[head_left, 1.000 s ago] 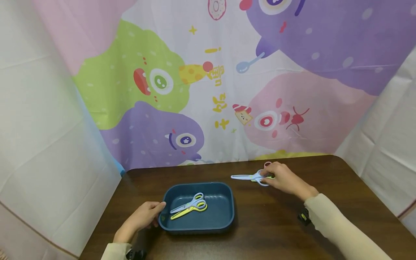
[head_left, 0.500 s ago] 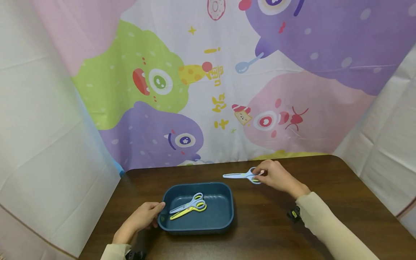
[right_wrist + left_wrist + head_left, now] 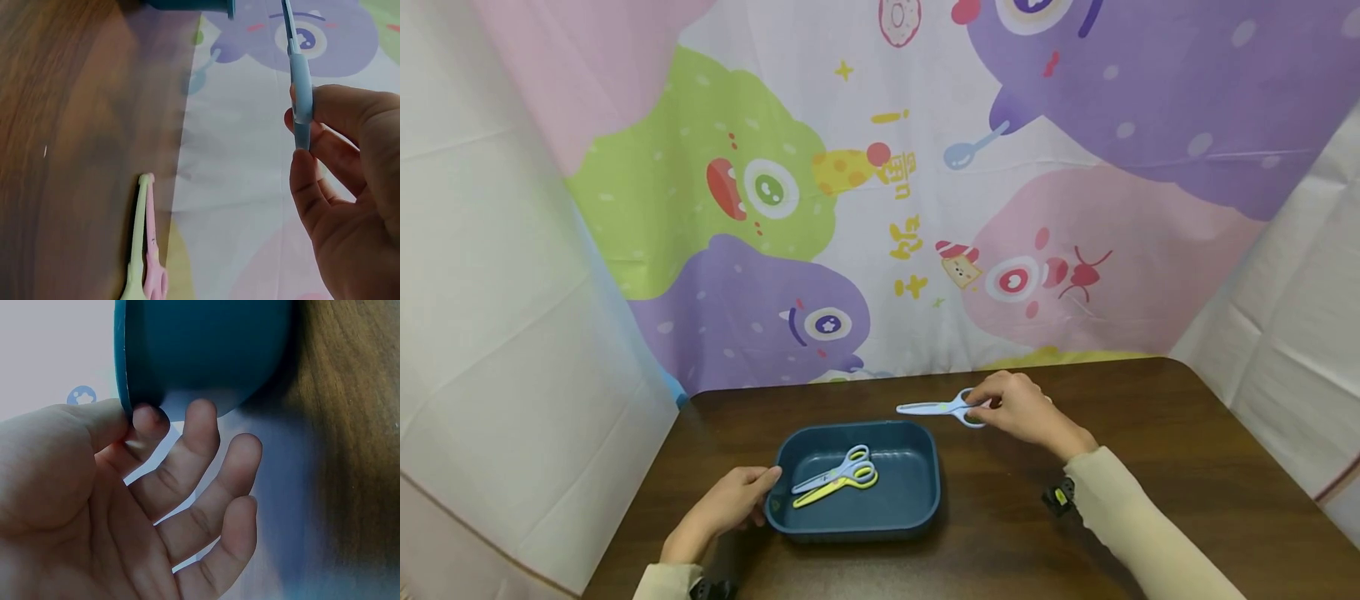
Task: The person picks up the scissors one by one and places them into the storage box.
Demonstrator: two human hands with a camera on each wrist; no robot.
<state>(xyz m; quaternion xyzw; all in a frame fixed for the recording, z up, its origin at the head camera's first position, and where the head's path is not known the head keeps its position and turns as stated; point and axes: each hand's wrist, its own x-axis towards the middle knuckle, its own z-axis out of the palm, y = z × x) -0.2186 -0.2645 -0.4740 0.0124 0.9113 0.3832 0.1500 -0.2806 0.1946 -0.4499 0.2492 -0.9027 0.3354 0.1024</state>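
In the head view my right hand (image 3: 1026,412) pinches the handle end of light blue scissors (image 3: 928,408), held above the table behind and right of the tray, blades pointing left. The right wrist view shows the blue scissors (image 3: 302,94) edge-on between thumb and fingers. My left hand (image 3: 730,500) grips the left rim of a dark blue tray (image 3: 928,500), its thumb at the rim. Close up in the left wrist view, the fingers curve under the tray wall (image 3: 206,350). Inside the tray lie another pair of blue scissors (image 3: 820,482) and yellow scissors (image 3: 823,492), partly overlapping.
Pink scissors (image 3: 152,250) and pale green scissors (image 3: 139,244) lie side by side on the wooden table (image 3: 75,137); in the head view my right hand mostly hides them. A cartoon-printed curtain (image 3: 917,208) hangs behind the table.
My right hand has carried the blue scissors leftward toward the tray, away from the pink and green pairs. My left hand and the tray have stayed in place.
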